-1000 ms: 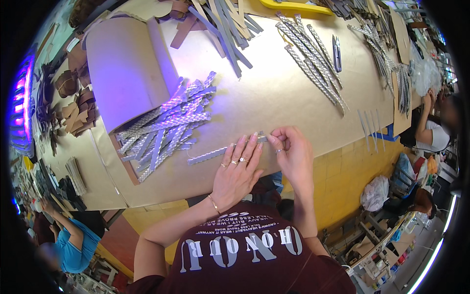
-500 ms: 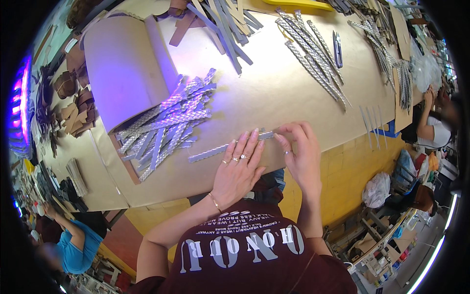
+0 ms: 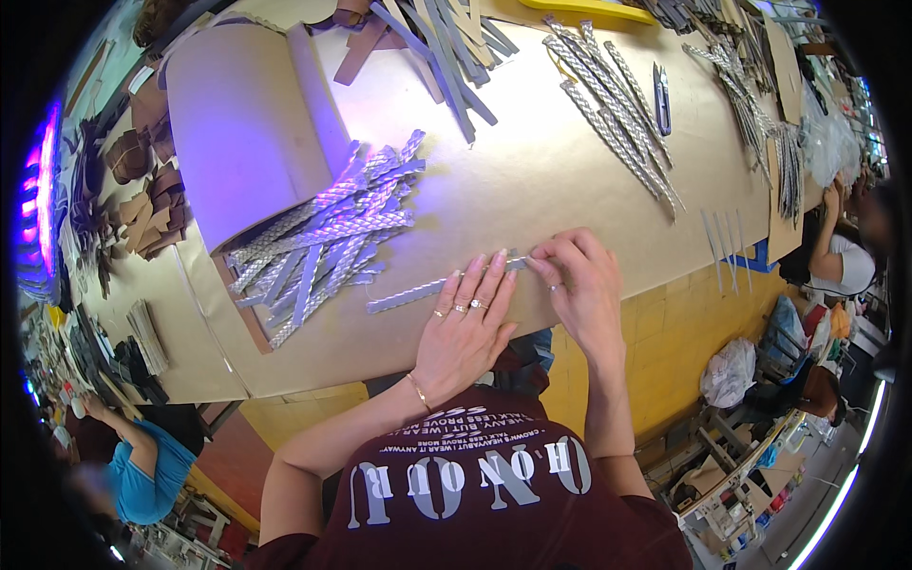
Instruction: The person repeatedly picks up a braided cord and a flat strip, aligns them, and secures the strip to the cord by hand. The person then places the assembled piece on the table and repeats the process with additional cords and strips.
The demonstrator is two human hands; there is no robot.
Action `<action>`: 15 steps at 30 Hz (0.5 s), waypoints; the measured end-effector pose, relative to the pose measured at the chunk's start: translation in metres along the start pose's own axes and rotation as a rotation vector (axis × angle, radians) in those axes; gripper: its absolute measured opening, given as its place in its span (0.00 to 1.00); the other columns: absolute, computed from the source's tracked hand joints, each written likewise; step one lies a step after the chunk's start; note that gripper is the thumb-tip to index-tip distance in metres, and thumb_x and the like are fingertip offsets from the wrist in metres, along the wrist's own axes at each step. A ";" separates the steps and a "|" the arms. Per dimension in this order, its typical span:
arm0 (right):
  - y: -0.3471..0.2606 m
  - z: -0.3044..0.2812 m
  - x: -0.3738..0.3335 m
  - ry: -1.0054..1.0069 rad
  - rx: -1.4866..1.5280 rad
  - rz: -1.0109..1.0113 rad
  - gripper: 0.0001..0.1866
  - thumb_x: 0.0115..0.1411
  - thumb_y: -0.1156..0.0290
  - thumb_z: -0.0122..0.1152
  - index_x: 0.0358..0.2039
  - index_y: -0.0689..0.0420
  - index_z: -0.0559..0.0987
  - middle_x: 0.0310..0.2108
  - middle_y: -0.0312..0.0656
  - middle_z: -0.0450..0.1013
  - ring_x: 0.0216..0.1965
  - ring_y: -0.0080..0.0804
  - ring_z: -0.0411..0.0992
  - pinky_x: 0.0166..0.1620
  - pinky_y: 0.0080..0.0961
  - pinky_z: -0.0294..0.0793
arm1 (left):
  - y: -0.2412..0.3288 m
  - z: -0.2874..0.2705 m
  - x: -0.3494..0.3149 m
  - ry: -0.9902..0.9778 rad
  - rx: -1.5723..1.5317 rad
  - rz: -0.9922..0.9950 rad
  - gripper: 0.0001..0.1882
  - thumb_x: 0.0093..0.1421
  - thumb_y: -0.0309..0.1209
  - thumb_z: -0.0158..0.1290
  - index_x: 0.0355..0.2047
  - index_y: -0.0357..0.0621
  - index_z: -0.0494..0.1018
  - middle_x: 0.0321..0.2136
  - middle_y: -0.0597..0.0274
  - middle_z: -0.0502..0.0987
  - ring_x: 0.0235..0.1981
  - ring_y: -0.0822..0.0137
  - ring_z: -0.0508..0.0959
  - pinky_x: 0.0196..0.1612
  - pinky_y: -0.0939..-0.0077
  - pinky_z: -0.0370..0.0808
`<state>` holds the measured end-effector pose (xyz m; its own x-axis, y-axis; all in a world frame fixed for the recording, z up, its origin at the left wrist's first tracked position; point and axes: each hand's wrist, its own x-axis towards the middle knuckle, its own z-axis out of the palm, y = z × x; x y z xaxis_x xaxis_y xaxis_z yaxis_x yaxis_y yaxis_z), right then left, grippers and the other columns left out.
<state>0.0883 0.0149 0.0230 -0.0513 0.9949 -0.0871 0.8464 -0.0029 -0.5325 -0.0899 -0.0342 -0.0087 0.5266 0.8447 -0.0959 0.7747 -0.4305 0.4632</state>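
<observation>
Pressed braided strip (image 3: pixel 407 296) under left hand (image 3: pixel 463 334) (fingers flat, unclenched) | apparently pinched end in right hand (image 3: pixel 575 277) | risked skewing from slack pressure

We hold our left hand (image 3: pixel 465 328) flat, with the palm turned down and the back facing us. Its fingers are long and only slightly apart, pointing away from our body, and the thumb stands out to the right. The left forearm (image 3: pixel 351 432) crosses obliquely from a bent elbow (image 3: pixel 287 461). Our right hand (image 3: pixel 584 285) is placed just beside, with curved fingers directed to the left. Its thumb and forefinger have their tips close together; we cannot tell if they press. The right forearm (image 3: pixel 608 404) rises nearly straight behind it.
</observation>
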 end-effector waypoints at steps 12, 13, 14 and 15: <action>-0.038 -0.009 -0.017 -0.157 -0.037 -0.053 0.07 0.62 0.71 0.60 0.38 0.58 0.73 0.38 0.42 0.71 0.40 0.42 0.70 0.42 0.34 0.65 | 0.000 0.002 0.000 0.034 0.016 -0.004 0.30 0.63 0.44 0.51 0.62 0.43 0.65 0.70 0.55 0.55 0.71 0.56 0.54 0.71 0.58 0.50; -0.038 -0.006 -0.016 -0.152 0.062 -0.010 0.07 0.63 0.72 0.60 0.38 0.58 0.72 0.38 0.41 0.71 0.40 0.40 0.71 0.42 0.32 0.66 | 0.000 0.002 0.000 0.028 0.018 -0.004 0.29 0.63 0.44 0.51 0.62 0.43 0.65 0.70 0.55 0.55 0.71 0.56 0.54 0.71 0.58 0.50; -0.036 -0.005 -0.015 -0.148 0.159 0.041 0.07 0.63 0.72 0.60 0.39 0.59 0.72 0.38 0.40 0.71 0.39 0.37 0.71 0.41 0.31 0.67 | 0.000 0.002 0.001 0.026 0.021 -0.006 0.29 0.63 0.43 0.51 0.61 0.43 0.66 0.70 0.55 0.55 0.71 0.56 0.54 0.71 0.58 0.50; -0.035 -0.004 -0.015 -0.141 0.301 0.098 0.09 0.63 0.72 0.60 0.41 0.60 0.72 0.37 0.41 0.71 0.37 0.36 0.70 0.40 0.30 0.68 | 0.000 0.002 0.001 0.020 0.014 -0.005 0.29 0.63 0.44 0.51 0.61 0.43 0.66 0.70 0.55 0.55 0.71 0.56 0.54 0.71 0.58 0.50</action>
<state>0.0619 0.0005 0.0460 -0.0680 0.9647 -0.2544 0.6579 -0.1483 -0.7383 -0.0891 -0.0337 -0.0103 0.5157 0.8530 -0.0806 0.7821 -0.4303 0.4506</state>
